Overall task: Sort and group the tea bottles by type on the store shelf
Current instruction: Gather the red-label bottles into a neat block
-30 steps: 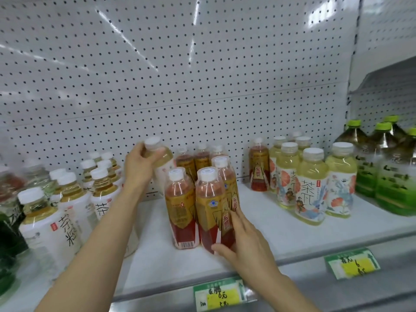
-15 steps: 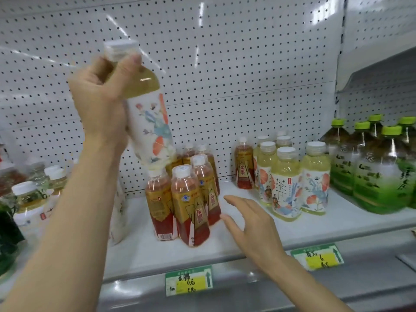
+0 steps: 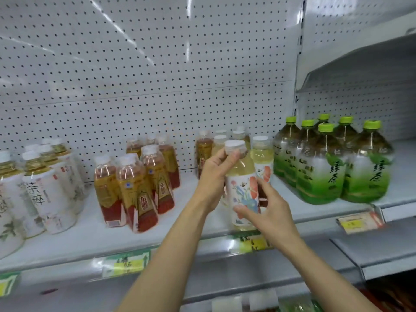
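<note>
Head view: we see both of our bare arms reaching up from the bottom of the frame toward the white shelf (image 3: 94, 235), just right of centre; our left hand (image 3: 213, 176) is wrapped around the neck and shoulder of a floral-label bottle (image 3: 242, 188) of pale yellow tea, thumb and fingertips closed just under its white cap; our right hand (image 3: 270, 212) has its fingers curled against the lower part of the same label, touching it from the front and right, though we cannot tell how firmly it grips; the bottle stands roughly upright over the front edge of the shelf, and whether its base rests on the shelf is hidden by the hand. Just behind it, in the centre right of the frame, stand more pale floral bottles (image 3: 262, 158) and one darker amber bottle (image 3: 203, 152); to their right, a cluster of large green-capped bottles (image 3: 324, 163) fills the right side; left of centre stands a group of red-and-gold labelled bottles (image 3: 135, 188); at the far left, white-labelled bottles (image 3: 42, 188) with dark script crowd the frame edge. Price tags (image 3: 126, 265) hang along the shelf lip in the lower part of the frame; perforated white backing (image 3: 146, 64) covers the upper half.
</note>
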